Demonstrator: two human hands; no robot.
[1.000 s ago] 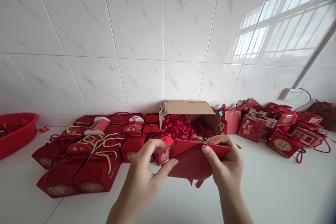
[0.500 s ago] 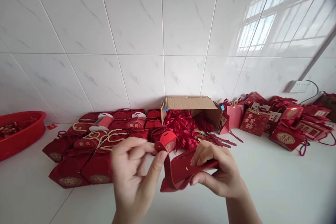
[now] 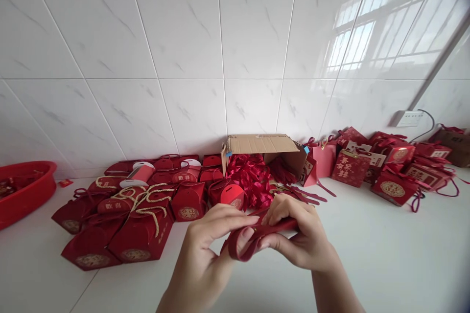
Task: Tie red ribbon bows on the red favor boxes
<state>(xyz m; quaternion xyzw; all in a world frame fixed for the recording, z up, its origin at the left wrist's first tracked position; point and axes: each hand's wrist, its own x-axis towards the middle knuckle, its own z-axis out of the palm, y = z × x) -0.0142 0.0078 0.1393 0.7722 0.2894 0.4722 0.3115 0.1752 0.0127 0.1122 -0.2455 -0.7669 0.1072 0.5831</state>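
Observation:
A dark red folded piece with a looped strap point(image 3: 240, 250) is held between both hands at the lower middle. My left hand point(image 3: 211, 244) pinches its left end, the thumb inside the loop of the strap and the fingers over the top. My right hand point(image 3: 299, 232) grips the right part, fingers above and thumb below. Behind the hands lie a heap of shiny red ribbons point(image 3: 249, 178) and a round-topped red box point(image 3: 232, 195). The piece's underside is hidden.
Red gift boxes point(image 3: 135, 237), some with gold cord, fill the left. A red basin point(image 3: 40, 173) stands at the far left. An open cardboard box point(image 3: 262, 144) is against the wall. More red boxes point(image 3: 394, 188) stand at the right, below a power socket point(image 3: 407, 118).
My left hand has moved right and closed in on the piece, bringing the strap end down against it. The view has shifted slightly to the right.

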